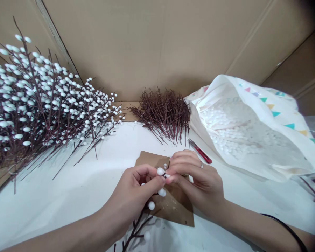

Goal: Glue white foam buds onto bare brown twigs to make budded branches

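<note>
Between the fingers of my left hand [139,189] is a dark brown artificial berry branch [133,233], with its lower twigs hanging toward me. White berries [151,205] sit on several of its tips. My right hand [196,178] pinches a white berry [167,175] at the tip of a twig, right beside my left fingertips. Both hands are closed and nearly touching. Beneath them lies a piece of brown cardboard [177,210] with a small whitish blob [165,166] near its upper edge. My left fingers cover part of the branch.
A large heap of white-berried branches [42,94] fills the left side. Bare brown twigs [165,115] are piled at the back. A white bag [286,154] of white berries [231,140] stands open at right, with a red-handled cutter [203,154] beside it. Cardboard walls [147,45] enclose the white table [94,196].
</note>
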The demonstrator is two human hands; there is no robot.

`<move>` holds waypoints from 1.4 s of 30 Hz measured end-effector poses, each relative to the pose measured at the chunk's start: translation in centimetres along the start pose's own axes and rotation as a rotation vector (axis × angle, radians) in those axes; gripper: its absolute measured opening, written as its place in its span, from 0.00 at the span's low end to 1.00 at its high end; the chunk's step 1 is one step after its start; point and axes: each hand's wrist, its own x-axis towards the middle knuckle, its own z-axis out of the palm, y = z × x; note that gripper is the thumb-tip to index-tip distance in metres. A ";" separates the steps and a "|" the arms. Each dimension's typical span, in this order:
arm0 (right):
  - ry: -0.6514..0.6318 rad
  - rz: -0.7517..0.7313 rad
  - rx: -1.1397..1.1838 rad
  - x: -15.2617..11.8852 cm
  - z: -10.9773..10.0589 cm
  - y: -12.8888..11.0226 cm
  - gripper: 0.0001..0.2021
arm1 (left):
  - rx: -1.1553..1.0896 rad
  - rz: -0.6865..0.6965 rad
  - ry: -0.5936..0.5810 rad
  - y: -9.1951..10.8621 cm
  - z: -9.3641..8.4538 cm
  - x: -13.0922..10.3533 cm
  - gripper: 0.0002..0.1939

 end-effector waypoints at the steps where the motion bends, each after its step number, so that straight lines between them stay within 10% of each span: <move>1: 0.001 0.001 0.001 0.0 0.0 0.0 0.04 | -0.004 -0.001 -0.001 -0.1 0.0 0.0 0.10; 42: 0.023 -0.134 -0.297 1.3 -3.0 -1.8 0.12 | 0.153 0.106 0.105 2.9 -1.7 -0.4 0.10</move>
